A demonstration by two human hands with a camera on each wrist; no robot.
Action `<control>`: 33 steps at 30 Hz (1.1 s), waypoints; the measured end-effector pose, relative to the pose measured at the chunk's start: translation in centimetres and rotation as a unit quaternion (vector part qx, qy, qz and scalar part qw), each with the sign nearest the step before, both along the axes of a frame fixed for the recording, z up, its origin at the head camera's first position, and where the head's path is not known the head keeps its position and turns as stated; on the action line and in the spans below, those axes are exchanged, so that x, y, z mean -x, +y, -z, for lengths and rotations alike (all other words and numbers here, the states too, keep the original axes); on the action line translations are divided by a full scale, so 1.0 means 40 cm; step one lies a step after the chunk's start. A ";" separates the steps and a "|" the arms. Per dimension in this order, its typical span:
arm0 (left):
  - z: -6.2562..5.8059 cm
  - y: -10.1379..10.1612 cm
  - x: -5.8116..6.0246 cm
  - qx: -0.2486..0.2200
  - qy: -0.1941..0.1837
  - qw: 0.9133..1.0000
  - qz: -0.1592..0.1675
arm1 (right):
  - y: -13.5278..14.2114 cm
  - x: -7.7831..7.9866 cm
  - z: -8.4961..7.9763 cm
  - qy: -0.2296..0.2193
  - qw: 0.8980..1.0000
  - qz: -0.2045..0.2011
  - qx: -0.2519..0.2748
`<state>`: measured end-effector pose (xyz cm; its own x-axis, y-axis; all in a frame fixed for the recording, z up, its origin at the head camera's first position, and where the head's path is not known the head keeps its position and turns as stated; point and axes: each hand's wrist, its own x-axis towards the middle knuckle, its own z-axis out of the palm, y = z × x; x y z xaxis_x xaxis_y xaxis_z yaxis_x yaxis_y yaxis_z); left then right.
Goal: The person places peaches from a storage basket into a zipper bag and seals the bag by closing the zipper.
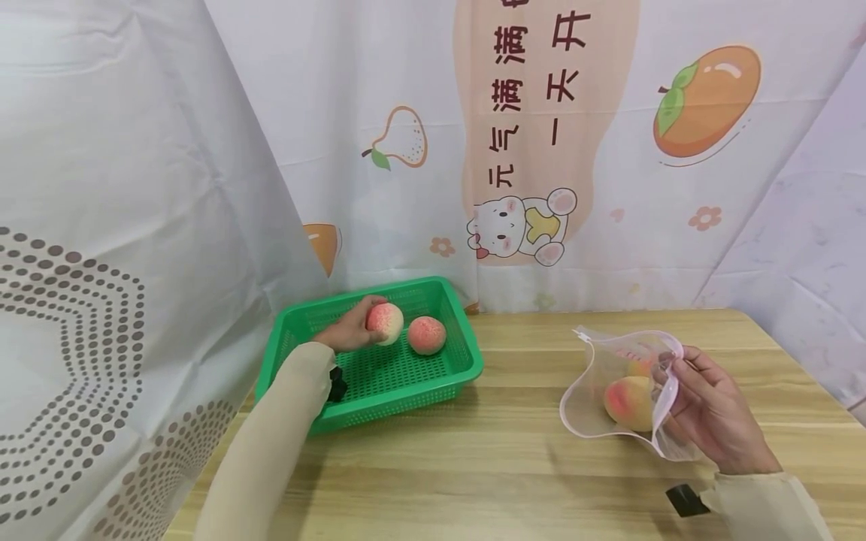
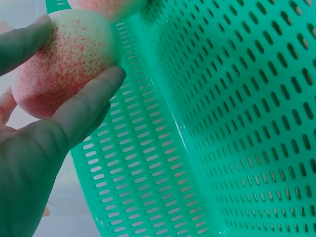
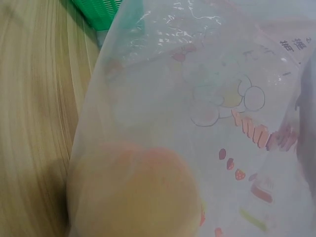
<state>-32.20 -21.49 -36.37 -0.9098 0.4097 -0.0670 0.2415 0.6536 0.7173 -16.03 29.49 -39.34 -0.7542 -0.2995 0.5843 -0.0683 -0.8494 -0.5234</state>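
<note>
My left hand (image 1: pixel 352 327) grips a pink-and-cream peach (image 1: pixel 386 323) above the green basket (image 1: pixel 399 394). Its thumb and fingers wrap the peach's sides, as the left wrist view shows with the speckled peach (image 2: pixel 69 64). A second peach (image 1: pixel 426 335) lies in the basket just right of the held one. Over the right side of the table, my right hand (image 1: pixel 720 413) pinches the pink rim of a clear zip bag (image 1: pixel 587 409), its mouth spread wide. Inside the bag sits a yellow-pink peach (image 1: pixel 629 402), with more fruit partly hidden behind the film. The right wrist view shows this peach (image 3: pixel 133 192) through the plastic.
The basket stands at the back left of the wooden table (image 1: pixel 501 466), close to the printed curtain (image 1: pixel 399 225). A pale cloth (image 1: pixel 122 225) hangs along the left side. Bare wood lies between basket and bag.
</note>
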 end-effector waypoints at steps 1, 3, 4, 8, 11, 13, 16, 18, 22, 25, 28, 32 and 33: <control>-0.002 0.001 -0.001 -0.001 0.004 1.000 0.004 | 0.000 0.000 0.000 0.001 1.000 0.000 0.000; -0.004 0.003 -0.004 0.002 0.009 1.000 0.006 | 0.002 0.000 -0.001 0.002 1.000 0.000 -0.001; -0.005 0.004 -0.004 0.004 0.012 1.000 0.006 | 0.002 -0.001 -0.002 0.003 1.000 0.000 -0.001; -0.007 0.008 -0.010 0.009 0.019 1.000 0.009 | 0.002 -0.003 -0.003 0.005 1.000 0.001 -0.004; -0.010 0.009 -0.016 0.000 0.021 1.000 0.013 | 0.001 -0.004 -0.002 0.003 1.000 -0.005 -0.001; -0.014 0.011 -0.020 -0.005 0.026 1.000 0.016 | 0.001 -0.006 -0.002 0.003 1.000 -0.009 0.002; -0.021 0.015 -0.026 -0.010 0.039 0.999 0.023 | 0.001 -0.008 -0.002 0.003 1.000 -0.011 0.004; -0.027 0.020 -0.028 -0.011 0.043 0.999 0.026 | 0.001 -0.009 -0.003 0.004 1.000 -0.011 0.004; -0.037 0.032 -0.035 -0.017 0.045 0.998 0.033 | 0.001 -0.010 0.001 0.006 1.000 -0.012 0.004; -0.042 0.039 -0.040 -0.026 0.051 0.997 0.042 | -0.001 -0.011 0.002 0.004 1.000 -0.013 0.002; -0.045 0.044 -0.043 -0.033 0.059 0.996 0.054 | -0.001 -0.012 0.002 0.004 1.000 -0.011 -0.003; -0.051 0.055 -0.046 -0.043 0.061 0.995 0.068 | -0.001 -0.011 0.001 0.008 1.000 -0.006 -0.008; -0.052 0.057 -0.047 -0.044 0.064 0.994 0.073 | -0.001 -0.011 0.001 0.009 1.000 -0.005 -0.009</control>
